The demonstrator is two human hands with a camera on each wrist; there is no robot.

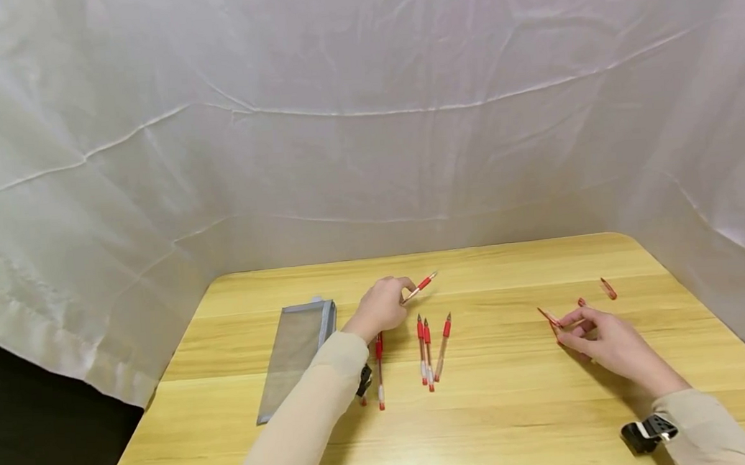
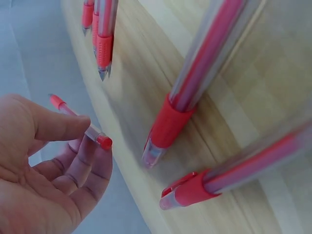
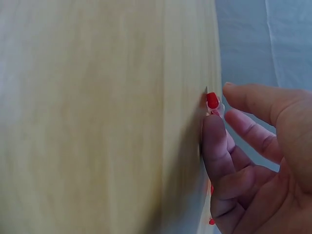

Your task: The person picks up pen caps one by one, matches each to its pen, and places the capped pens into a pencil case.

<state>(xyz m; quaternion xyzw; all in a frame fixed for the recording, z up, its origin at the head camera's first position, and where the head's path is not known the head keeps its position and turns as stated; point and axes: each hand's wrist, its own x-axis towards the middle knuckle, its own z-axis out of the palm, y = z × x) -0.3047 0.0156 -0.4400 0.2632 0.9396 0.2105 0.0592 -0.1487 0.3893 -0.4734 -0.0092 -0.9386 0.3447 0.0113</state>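
Note:
My left hand [image 1: 383, 305] pinches a clear pen with a red grip [image 1: 424, 283] above the table; its bare tip points away to the right, and its red end plug [image 2: 104, 142] shows below my thumb. At the right side my right hand [image 1: 604, 342] holds a small red pen cap [image 3: 213, 101] at its fingertips, close over the wood. Between the hands lie several uncapped pens [image 1: 443, 346], tips pointing away from me. Capped pens [image 1: 380, 376] lie by my left forearm, partly hidden under it.
A grey mesh zip pouch [image 1: 293, 360] lies left of my left arm. Loose red caps [image 1: 608, 289] lie beyond my right hand. The wooden table [image 1: 503, 425] ends at a pale cloth screen [image 1: 407, 172] behind and at both sides.

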